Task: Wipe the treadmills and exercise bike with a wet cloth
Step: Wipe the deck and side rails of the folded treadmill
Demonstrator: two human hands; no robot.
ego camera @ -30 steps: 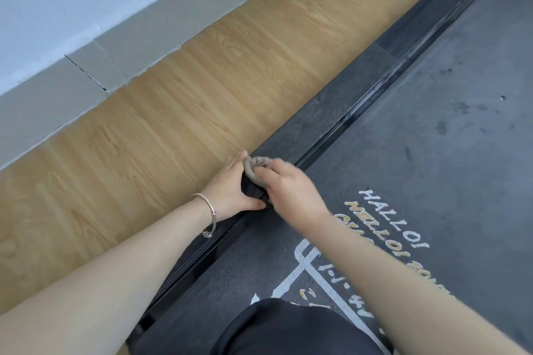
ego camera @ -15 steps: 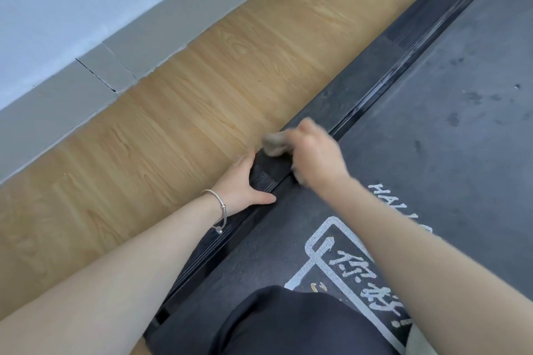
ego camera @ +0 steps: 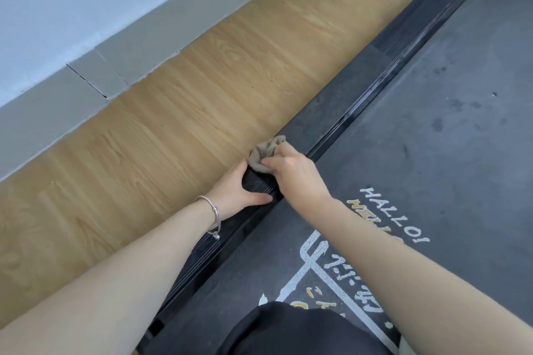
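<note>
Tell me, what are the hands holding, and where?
The right hand grips the bunched cloth by its near side, on the treadmill's side rail. The left hand holds nothing; it rests on that rail.

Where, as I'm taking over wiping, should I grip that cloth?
Pinch its bunched top from above, reaching over the belt, as the right hand does: the cloth lies crumpled on the side rail, the left hand braced beside it.

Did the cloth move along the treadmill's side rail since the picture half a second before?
Yes. The cloth slid back down the side rail toward the person, closer to the left hand resting on that rail.
</note>
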